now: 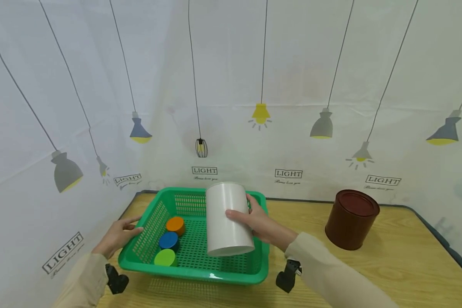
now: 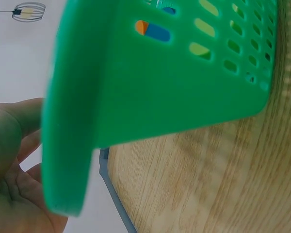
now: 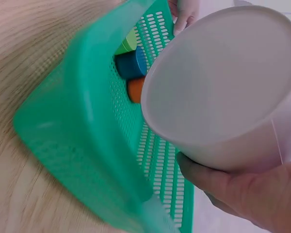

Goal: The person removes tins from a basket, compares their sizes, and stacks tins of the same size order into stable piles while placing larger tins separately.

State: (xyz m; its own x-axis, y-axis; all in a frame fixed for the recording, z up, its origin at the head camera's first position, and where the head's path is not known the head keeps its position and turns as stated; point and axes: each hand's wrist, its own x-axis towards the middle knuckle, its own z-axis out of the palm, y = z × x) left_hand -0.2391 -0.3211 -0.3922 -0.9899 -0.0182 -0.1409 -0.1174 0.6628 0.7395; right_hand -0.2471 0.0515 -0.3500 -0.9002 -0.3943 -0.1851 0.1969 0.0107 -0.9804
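Note:
My right hand (image 1: 262,223) grips a tall white canister (image 1: 227,220), tilted and held just above the floor of a green mesh basket (image 1: 200,273). In the right wrist view my right hand (image 3: 247,194) wraps the white canister (image 3: 223,92) from below, over the green mesh basket (image 3: 87,145). My left hand (image 1: 117,234) rests with straight fingers against the basket's left rim. From the left wrist, that left hand (image 2: 9,160) lies beside the green mesh basket's (image 2: 136,97) outer wall. Inside, along the left side, sit an orange puck (image 1: 175,224), a blue one (image 1: 168,240) and a green one (image 1: 165,257).
A dark brown lidded can (image 1: 351,219) stands upright on the wooden table (image 1: 389,265) to the right of the basket. A white cloth printed with lamps hangs behind and on the left. The table's dark edge runs along the back and right.

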